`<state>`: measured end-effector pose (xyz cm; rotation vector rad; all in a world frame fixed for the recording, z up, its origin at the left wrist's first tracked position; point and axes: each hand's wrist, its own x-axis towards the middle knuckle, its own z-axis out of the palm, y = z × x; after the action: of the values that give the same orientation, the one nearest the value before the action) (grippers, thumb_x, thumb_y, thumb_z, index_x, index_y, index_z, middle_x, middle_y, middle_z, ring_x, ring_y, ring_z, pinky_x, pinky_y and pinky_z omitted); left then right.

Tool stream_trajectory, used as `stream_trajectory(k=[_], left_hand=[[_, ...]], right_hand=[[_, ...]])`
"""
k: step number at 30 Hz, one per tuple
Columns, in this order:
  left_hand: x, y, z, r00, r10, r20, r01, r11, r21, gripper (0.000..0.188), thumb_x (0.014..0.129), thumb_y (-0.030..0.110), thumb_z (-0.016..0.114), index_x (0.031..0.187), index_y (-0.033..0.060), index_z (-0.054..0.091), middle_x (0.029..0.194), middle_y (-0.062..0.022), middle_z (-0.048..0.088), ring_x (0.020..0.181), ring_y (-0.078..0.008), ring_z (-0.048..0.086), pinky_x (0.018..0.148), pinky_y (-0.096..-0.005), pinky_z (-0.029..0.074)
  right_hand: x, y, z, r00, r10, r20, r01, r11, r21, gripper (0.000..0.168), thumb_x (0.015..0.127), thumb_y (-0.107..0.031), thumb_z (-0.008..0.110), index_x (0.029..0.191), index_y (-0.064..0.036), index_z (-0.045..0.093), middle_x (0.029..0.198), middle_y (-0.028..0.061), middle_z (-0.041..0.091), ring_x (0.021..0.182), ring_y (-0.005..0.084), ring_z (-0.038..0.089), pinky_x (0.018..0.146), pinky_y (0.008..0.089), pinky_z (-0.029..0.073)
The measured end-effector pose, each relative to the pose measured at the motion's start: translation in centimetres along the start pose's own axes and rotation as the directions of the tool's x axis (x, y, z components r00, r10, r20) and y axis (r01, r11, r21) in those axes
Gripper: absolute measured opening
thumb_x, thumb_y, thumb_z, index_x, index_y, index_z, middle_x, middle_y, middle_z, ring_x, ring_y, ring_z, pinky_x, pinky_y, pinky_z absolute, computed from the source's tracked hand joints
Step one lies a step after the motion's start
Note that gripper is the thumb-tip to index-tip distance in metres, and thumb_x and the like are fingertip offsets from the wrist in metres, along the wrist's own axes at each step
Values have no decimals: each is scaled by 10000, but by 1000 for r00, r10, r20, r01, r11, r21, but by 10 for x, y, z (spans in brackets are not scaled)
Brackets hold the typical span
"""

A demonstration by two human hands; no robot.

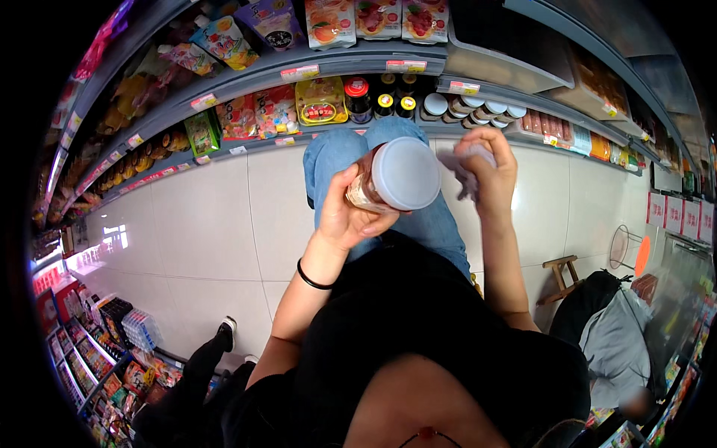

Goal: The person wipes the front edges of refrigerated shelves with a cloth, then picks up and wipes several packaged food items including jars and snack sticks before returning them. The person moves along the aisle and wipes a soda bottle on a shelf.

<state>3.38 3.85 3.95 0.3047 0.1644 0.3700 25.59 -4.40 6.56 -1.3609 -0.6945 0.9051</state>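
Note:
My left hand [350, 215] grips a clear jar [367, 187] of reddish-brown contents, held tilted above my knees. Its wide pale lid [408, 173] faces up towards me, and part of a label shows on the side. To the right, apart from the jar, my right hand [493, 168] clutches a crumpled greyish-purple cloth [468, 168]. Beyond my knees, similar jars with pale lids [434, 105] stand on the bottom shelf [414, 127]. Left of them are dark bottles with yellow caps [408, 105] and a dark jar with a red lid [357, 92].
Bagged snacks [330, 22] and clear plastic bins [510, 56] fill the shelf above. A wooden stool [560, 277] stands on the tiled floor [201, 224] at right, near a person in grey [616, 341]. Another person's dark-clad leg [207, 358] is behind me at left.

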Motion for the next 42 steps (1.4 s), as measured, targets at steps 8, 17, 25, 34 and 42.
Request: stream_trajectory(k=[8, 17, 25, 34, 42], left_hand=[[-1, 22, 0, 966, 92, -242, 57, 837, 544, 392, 923, 254, 601, 1230, 105, 409, 906, -57, 590, 537, -76, 473, 425, -198, 338], [7, 23, 34, 941, 323, -103, -76, 497, 864, 602, 876, 120, 680, 1422, 134, 428, 1159, -95, 559, 835, -122, 571, 711, -242, 485], [17, 31, -11, 847, 522, 100, 339, -675, 655, 456, 783, 226, 735, 1223, 154, 643, 1383, -146, 465, 1260, -422, 410, 1048, -596, 324], [31, 12, -52, 808, 563, 176, 332, -681, 653, 480, 716, 198, 711, 1189, 152, 646, 1354, -120, 478, 1313, -421, 349, 1098, -573, 267], [34, 13, -47, 810, 564, 163, 348, -686, 639, 465, 705, 185, 722, 1166, 155, 664, 1335, -127, 502, 1303, -421, 367, 1081, -561, 294]], right_hand=[[-35, -28, 6, 894, 142, 426, -21, 961, -277, 596, 850, -215, 734, 1342, -51, 440, 952, 91, 650, 885, 140, 623, 781, 255, 477], [-35, -4, 6, 982, 164, 91, -169, 984, 50, 593, 838, -122, 735, 1336, -60, 419, 1063, 110, 661, 978, 152, 619, 839, 269, 479], [18, 56, -46, 941, -102, -323, -55, 895, -443, 603, 777, -200, 802, 1268, -55, 482, 979, 98, 639, 874, 147, 621, 741, 272, 502], [88, 152, -44, 929, -100, -356, -154, 770, -619, 681, 697, -323, 837, 1252, -85, 525, 1053, 199, 652, 942, 298, 652, 815, 388, 511], [140, 192, -23, 903, -290, -318, -89, 597, -797, 700, 680, -373, 825, 1251, -112, 515, 1072, 186, 583, 979, 380, 609, 815, 438, 504]])
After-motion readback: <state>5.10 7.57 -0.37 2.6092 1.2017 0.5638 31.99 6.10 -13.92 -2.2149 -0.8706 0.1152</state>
